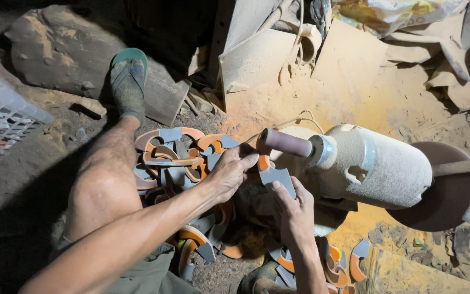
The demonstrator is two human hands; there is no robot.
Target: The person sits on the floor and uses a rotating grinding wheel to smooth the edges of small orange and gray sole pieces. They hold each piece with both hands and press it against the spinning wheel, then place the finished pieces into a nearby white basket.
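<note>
Head view: left hand [229, 173] pinched on the upper, orange end of a curved orange-and-grey handle-shaped piece [272, 173], fingers closed round it just below the drum. Right hand [295, 213] closed on the lower grey end of the same piece, thumb along its edge. Piece held between both hands, its inner curve against or just beside the pinkish cylindrical sanding drum [285, 142]; actual contact not discernible. Drum projecting leftward from a dust-coated pale motor housing [379, 166]. Heap of like orange-and-grey curved pieces [175, 163] on the ground near the left hand, more [338, 264] near the right forearm. Bare leg with a foot in a green sandal [129, 76] stretched beside the heap; white plastic crate [1, 111] well apart at the left edge. Orange dust over the ground [354, 87]. Judged step: sanding the inner curve of the piece. Next move judged to call for steady two-handed grip, light pressure, fingertips kept off the drum.
</note>
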